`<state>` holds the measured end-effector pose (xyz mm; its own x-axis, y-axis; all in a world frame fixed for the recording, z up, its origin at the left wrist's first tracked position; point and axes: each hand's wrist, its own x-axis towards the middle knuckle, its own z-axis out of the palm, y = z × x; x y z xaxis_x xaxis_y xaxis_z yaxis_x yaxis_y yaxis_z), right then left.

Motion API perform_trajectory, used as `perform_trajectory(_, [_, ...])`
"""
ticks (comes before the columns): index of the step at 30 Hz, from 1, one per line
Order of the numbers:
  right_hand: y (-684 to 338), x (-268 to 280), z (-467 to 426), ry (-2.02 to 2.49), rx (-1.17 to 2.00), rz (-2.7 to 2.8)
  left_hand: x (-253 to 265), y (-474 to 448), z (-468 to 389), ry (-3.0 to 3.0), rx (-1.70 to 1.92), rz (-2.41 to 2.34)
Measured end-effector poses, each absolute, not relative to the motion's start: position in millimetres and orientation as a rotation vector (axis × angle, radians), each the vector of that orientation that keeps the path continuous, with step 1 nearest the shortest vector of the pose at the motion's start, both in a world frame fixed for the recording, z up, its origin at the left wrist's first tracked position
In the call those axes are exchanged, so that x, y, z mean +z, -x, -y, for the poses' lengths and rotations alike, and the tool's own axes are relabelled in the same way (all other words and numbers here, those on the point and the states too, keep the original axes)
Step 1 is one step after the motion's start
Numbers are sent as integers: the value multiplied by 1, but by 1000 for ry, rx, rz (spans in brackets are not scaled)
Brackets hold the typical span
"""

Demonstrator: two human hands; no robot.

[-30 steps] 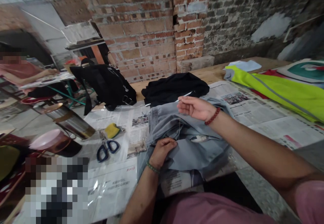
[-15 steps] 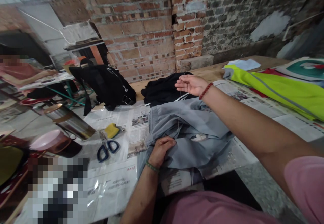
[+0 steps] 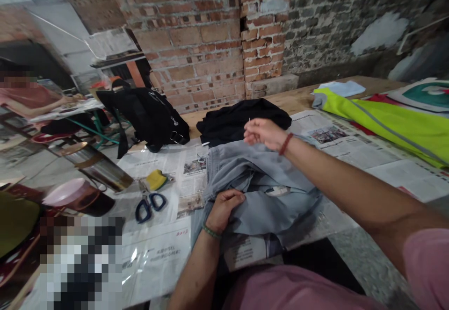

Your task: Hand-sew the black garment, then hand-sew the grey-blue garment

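Observation:
My left hand (image 3: 226, 207) is closed on the edge of a grey cloth garment (image 3: 270, 212), which lies bunched in folds on the table. Thumb and fingers pinch the fabric. Above the garment's far side, my right hand (image 3: 263, 133) is raised with its fingertips pinched together. A tiny pale tip, like a sewing needle (image 3: 249, 120), pokes up from those fingertips. A short piece of thread (image 3: 251, 175) shows at the fold in the cloth; the rest of it is too fine to follow. A whitish patch (image 3: 278, 191) shows inside the garment.
Newspaper under clear plastic (image 3: 157, 254) covers the table. Left of the garment are blue-handled scissors (image 3: 150, 206), a yellow piece (image 3: 155, 179), a steel flask (image 3: 100, 167) and a lidded cup (image 3: 82, 198). Behind are a black bag (image 3: 150, 118) and black cloth (image 3: 231, 118); an iron (image 3: 426, 96) stands right.
My right hand has turned and come slightly down and nearer, its outstretched fingers now curled into a pinch. The taut thread no longer shows clearly. My left hand stays on the garment.

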<state>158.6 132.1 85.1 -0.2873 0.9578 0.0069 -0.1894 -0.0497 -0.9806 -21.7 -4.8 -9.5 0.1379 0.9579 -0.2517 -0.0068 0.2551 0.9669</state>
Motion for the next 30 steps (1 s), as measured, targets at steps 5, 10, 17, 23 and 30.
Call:
perform_trajectory(5, [-146, 9, -59, 1075, 1620, 1436, -6, 19, 7, -1109, 926, -1197])
perform_trajectory(10, [-155, -25, -31, 1121, 1226, 1582, -4, 12, 8, -1217, 885, -1238])
perform_trajectory(17, [-177, -25, -45, 1127, 722, 1708, 2, 5, 7, -1507, 786, -1276])
perform_trajectory(23, [-190, -21, -69, 1139, 458, 1628, 20, 11, -11, -1724, 602, -1324])
perform_trajectory(30, [-188, -41, -74, 1173, 441, 1649, -5, 9, -16, -1597, 702, -1285])
